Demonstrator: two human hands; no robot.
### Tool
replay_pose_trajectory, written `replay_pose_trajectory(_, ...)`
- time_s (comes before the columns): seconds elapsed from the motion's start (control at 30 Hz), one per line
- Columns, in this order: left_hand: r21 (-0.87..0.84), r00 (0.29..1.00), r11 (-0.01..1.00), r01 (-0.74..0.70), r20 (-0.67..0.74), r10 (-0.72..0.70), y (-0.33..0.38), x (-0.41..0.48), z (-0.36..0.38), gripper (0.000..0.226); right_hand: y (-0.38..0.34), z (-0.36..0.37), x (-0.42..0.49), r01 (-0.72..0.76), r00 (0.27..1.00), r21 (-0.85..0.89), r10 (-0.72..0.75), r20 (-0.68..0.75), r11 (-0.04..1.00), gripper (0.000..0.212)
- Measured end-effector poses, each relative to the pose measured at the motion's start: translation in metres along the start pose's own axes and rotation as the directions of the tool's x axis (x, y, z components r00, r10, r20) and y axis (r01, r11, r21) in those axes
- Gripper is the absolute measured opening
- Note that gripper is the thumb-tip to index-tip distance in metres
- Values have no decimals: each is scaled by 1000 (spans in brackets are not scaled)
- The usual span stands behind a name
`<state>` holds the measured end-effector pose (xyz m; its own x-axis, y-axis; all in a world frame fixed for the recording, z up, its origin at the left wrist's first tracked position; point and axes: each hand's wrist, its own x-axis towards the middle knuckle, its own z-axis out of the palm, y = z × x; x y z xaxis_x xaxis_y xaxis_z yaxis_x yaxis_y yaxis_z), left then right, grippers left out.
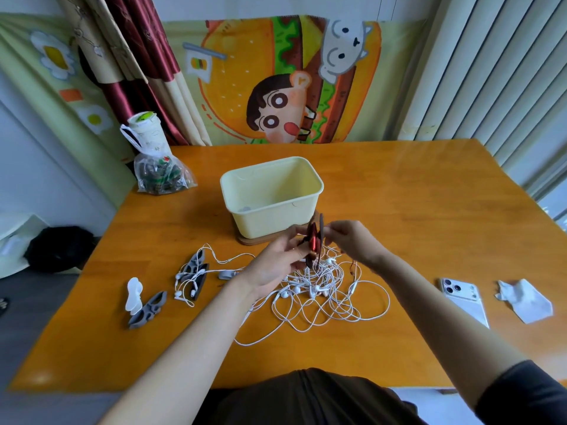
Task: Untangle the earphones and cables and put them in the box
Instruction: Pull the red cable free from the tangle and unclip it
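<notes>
Head view: left hand point(276, 265) and right hand point(352, 240) hold a red cable point(313, 240) wound on a dark winder point(321, 222).
The left grips the winder's lower end and the right pinches its top, probably to keep the coil tight. It is raised above the tangled white earphones point(322, 289), clear of snags. The open box point(270, 210) stands just beyond. Grey winders point(196, 268) lie left, some among leads. A phone point(463, 299) and tissue point(524, 302) lie well right.
</notes>
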<state>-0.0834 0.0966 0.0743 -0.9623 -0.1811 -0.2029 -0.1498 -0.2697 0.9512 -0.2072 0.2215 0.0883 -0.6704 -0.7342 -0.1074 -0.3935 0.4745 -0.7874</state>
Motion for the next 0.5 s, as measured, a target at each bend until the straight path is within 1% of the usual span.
replay_pose_trajectory(0.07,-114,999,993,-21,-38,17,1,0,0,14,3,15,-9,-22,998,78,17,58,997,35)
replay_pose_trajectory(0.17,-269,986,961,-60,-165,15,4,2,-1,17,6,35,-19,-34,995,89,26,92,995,30)
replay_pose_trajectory(0.23,-307,964,948,-79,-267,-6,5,4,-4,18,6,44,-25,-25,996,94,17,89,995,28)
replay_pose_trajectory(0.27,-293,949,953,-78,-315,-19,4,5,-5,17,5,46,-27,-14,997,95,6,82,995,29)
replay_pose_trajectory(0.33,-204,905,977,-60,-424,-33,0,6,-7,14,-1,49,-30,25,996,68,-30,79,997,28)
replay_pose_trajectory(0.37,-127,874,991,-44,-485,-23,-3,7,-8,13,-4,50,-31,46,995,43,-50,89,998,26)
replay_pose_trajectory(0.43,78,820,997,-7,-570,50,-9,9,-12,9,-10,51,-32,81,990,-11,-80,112,997,25)
replay_pose_trajectory(0.5,294,803,956,21,-574,159,-15,9,-16,8,-15,48,-31,107,990,-52,-101,102,993,24)
